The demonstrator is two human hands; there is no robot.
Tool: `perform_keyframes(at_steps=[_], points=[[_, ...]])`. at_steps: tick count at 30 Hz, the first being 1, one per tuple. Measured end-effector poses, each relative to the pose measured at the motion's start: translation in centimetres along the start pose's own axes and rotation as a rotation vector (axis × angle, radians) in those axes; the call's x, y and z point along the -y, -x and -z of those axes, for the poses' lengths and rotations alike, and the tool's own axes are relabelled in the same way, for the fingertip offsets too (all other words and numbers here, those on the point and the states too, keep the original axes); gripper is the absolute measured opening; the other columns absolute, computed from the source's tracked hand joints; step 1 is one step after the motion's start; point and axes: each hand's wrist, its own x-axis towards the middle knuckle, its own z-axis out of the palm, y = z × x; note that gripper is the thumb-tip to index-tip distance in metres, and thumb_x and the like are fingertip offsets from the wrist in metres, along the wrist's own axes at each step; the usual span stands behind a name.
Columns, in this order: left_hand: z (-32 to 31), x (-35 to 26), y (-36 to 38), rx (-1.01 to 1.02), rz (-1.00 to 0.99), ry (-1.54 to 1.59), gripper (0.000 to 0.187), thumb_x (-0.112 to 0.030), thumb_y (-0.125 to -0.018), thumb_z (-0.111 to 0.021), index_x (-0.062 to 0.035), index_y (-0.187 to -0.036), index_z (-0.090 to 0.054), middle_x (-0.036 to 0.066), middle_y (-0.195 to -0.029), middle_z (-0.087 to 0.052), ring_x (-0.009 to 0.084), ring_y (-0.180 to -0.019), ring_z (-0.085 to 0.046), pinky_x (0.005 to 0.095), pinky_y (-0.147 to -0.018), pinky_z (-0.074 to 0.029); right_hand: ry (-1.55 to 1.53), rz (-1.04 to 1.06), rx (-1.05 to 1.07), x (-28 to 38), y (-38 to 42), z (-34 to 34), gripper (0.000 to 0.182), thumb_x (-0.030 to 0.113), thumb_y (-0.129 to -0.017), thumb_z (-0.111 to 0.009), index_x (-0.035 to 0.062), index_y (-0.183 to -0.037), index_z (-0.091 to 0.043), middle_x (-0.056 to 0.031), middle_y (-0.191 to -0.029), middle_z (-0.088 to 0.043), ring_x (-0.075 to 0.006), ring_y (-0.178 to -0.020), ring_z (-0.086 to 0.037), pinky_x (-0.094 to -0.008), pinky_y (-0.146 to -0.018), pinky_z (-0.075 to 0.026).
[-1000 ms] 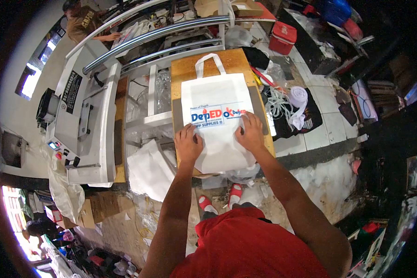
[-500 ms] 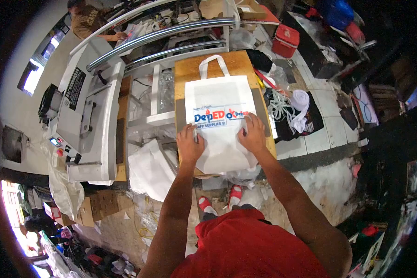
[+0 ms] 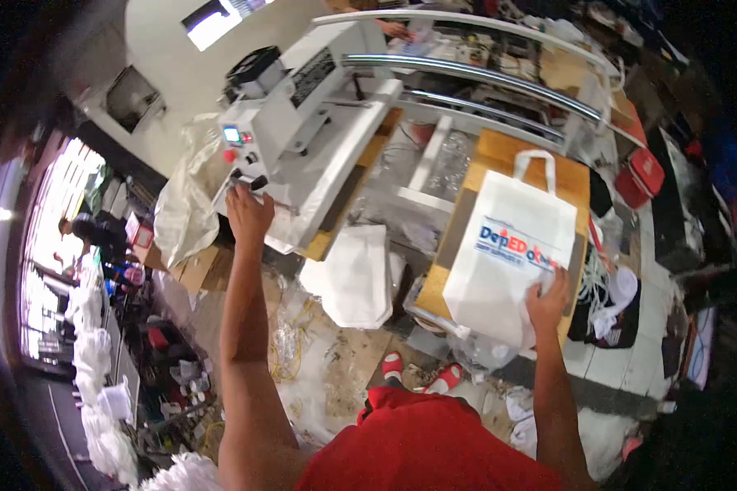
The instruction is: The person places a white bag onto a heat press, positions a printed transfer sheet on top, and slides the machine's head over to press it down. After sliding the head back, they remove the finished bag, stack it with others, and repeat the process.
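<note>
A white tote bag (image 3: 508, 245) printed "DepED" lies flat on a wooden board (image 3: 499, 147), its handle toward the far end. My right hand (image 3: 547, 299) presses on the bag's near right corner. My left hand (image 3: 248, 213) reaches far left to the front of the white press machine (image 3: 303, 123), at a black handle just below its small control panel with red buttons (image 3: 236, 143). I cannot tell whether the fingers grip the handle.
A pile of white bags (image 3: 352, 274) lies below the machine. Chrome rails (image 3: 483, 78) run behind the board. A red box (image 3: 643, 176) and white straps (image 3: 610, 286) sit to the right. Another person (image 3: 90, 233) stands far left. Debris litters the floor.
My left hand left the bag and swung left to the press machine's front. My right hand stays on the bag. The view turned left.
</note>
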Motion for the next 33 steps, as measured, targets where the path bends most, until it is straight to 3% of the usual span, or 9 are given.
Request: perform_keyframes(at_steps=[3, 6, 8, 11, 15, 22, 25, 28, 33], points=[[-0.8, 3.1, -1.7, 0.083, 0.040, -0.081, 0.047, -0.026, -0.079, -0.072, 0.0027, -0.115, -0.060, 0.025, -0.114, -0.060, 0.0420, -0.108, -0.057, 0.0509, -0.096, -0.044, 0.024, -0.038, 0.038, 0.6, -0.4, 0.5, 0.065, 0.015, -0.079, -0.061, -0.0044, -0.138, -0.044, -0.0265, -0.139, -0.048, -0.0449, -0.130, -0.044, -0.0551, -0.111, -0.034], [-2.6, 4.4, -2.6, 0.183, -0.144, -0.237, 0.044, -0.028, -0.082, -0.071, -0.0052, -0.119, -0.064, 0.020, -0.119, -0.063, 0.0392, -0.110, -0.059, 0.0506, -0.099, -0.044, 0.024, -0.056, 0.042, 0.3, -0.4, 0.0, 0.067, 0.017, -0.079, -0.062, -0.0042, -0.139, -0.043, -0.0270, -0.140, -0.047, -0.0450, -0.131, -0.044, -0.0544, -0.112, -0.033], [-4.2, 5.3, -3.6, 0.366, -0.117, -0.215, 0.036, -0.028, -0.085, -0.068, -0.0122, -0.118, -0.066, 0.014, -0.117, -0.066, 0.0358, -0.110, -0.060, 0.0495, -0.099, -0.042, -0.001, -0.040, 0.050, -0.3, 0.0, -0.1, 0.068, 0.018, -0.079, -0.062, -0.0044, -0.140, -0.041, -0.0275, -0.141, -0.046, -0.0452, -0.132, -0.043, -0.0524, -0.113, -0.033], [-5.3, 6.2, -3.6, 0.456, -0.242, -0.352, 0.032, -0.029, -0.087, -0.063, -0.0118, -0.113, -0.067, 0.011, -0.116, -0.068, 0.0310, -0.112, -0.060, 0.0520, -0.099, -0.038, 0.053, -0.032, 0.044, -0.4, 0.1, 0.1, 0.068, 0.018, -0.078, -0.063, -0.0072, -0.138, -0.045, -0.0320, -0.137, -0.050, -0.0475, -0.130, -0.046, -0.0521, -0.113, -0.035], [-1.5, 1.2, -3.1, 0.527, -0.123, -0.320, 0.039, -0.033, -0.088, -0.060, -0.0145, -0.123, -0.063, 0.013, -0.125, -0.065, 0.0403, -0.125, -0.052, 0.0609, -0.114, -0.023, 0.053, -0.072, 0.031, 0.0, 0.1, 0.4, 0.068, 0.019, -0.078, -0.065, -0.0049, -0.138, -0.044, -0.0295, -0.138, -0.048, -0.0461, -0.126, -0.048, -0.0558, -0.107, -0.037], [0.0, -5.4, -0.2, 0.421, -0.391, -0.043, 0.031, -0.029, -0.082, -0.065, -0.0095, -0.105, -0.066, 0.016, -0.101, -0.065, 0.0384, -0.109, -0.058, 0.0600, -0.104, -0.036, 0.019, -0.090, 0.044, 0.7, -0.3, 1.4, 0.065, 0.020, -0.078, -0.065, -0.0032, -0.136, -0.045, -0.0263, -0.140, -0.047, -0.0447, -0.126, -0.048, -0.0553, -0.105, -0.039], [-0.4, -8.8, 1.8, 0.450, -0.447, 0.361, 0.023, -0.024, -0.080, -0.068, -0.0089, -0.097, -0.064, 0.011, -0.095, -0.065, 0.0366, -0.097, -0.058, 0.0547, -0.087, -0.040, 0.034, -0.078, 0.009, 0.3, -0.1, 1.1, 0.067, 0.020, -0.078, -0.065, -0.0027, -0.138, -0.043, -0.0262, -0.140, -0.046, -0.0451, -0.124, -0.048, -0.0553, -0.105, -0.039], [1.4, -13.4, 4.1, 0.337, -0.569, 0.461, 0.019, -0.023, -0.084, -0.071, -0.0096, -0.095, -0.062, 0.010, -0.094, -0.064, 0.0334, -0.093, -0.057, 0.0475, -0.085, -0.038, 0.026, -0.107, 0.038, 0.3, -0.2, 1.4, 0.070, 0.020, -0.078, -0.066, -0.0024, -0.139, -0.041, -0.0261, -0.142, -0.044, -0.0450, -0.125, -0.047, -0.0551, -0.106, -0.038], [3.7, -20.9, 7.2, 0.316, -0.600, 0.610, 0.017, -0.019, -0.084, -0.072, -0.0086, -0.093, -0.062, 0.010, -0.095, -0.063, 0.0331, -0.095, -0.057, 0.0466, -0.086, -0.038, -0.080, -0.152, 0.047, 0.4, -0.8, 2.1, 0.073, 0.019, -0.077, -0.069, -0.0014, -0.142, -0.040, -0.0259, -0.138, -0.046, -0.0440, -0.126, -0.046, -0.0541, -0.108, -0.037]])
